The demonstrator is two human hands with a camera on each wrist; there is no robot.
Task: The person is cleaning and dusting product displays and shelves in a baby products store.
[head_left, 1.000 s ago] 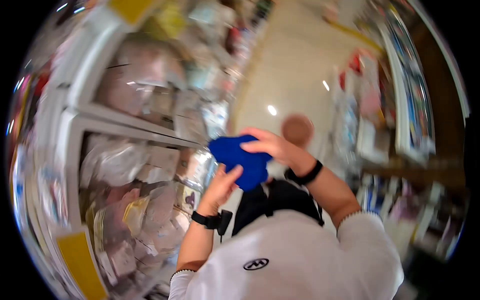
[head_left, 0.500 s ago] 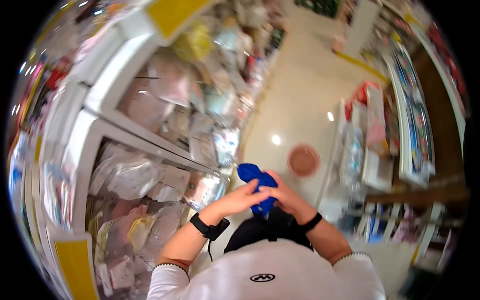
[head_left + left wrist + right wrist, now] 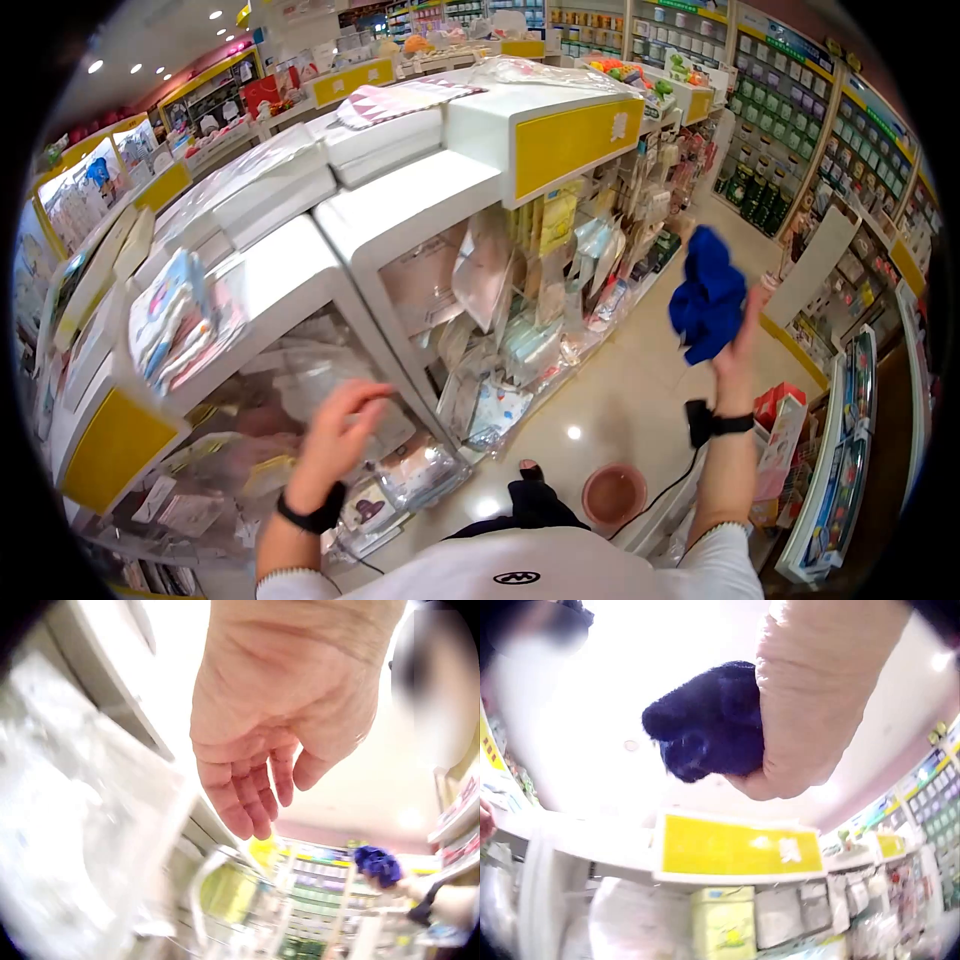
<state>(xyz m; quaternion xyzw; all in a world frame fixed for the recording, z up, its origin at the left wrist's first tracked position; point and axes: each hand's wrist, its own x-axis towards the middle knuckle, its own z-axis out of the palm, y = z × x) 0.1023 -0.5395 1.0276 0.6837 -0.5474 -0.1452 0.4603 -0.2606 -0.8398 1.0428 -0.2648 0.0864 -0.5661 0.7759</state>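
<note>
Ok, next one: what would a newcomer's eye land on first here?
Most likely the bunched, deep blue cloth, held out in the right hand at the right of the head view. Next comes the big yellow panel on the white shelf unit near the upper middle. Lower down, the left hand hangs before the packaged goods, holding nothing.

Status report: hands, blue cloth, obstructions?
Left hand empty, fingers loosely bent. Right hand gripping blue cloth. White cabinet beside left hand; nothing seen blocking cloth.
</note>
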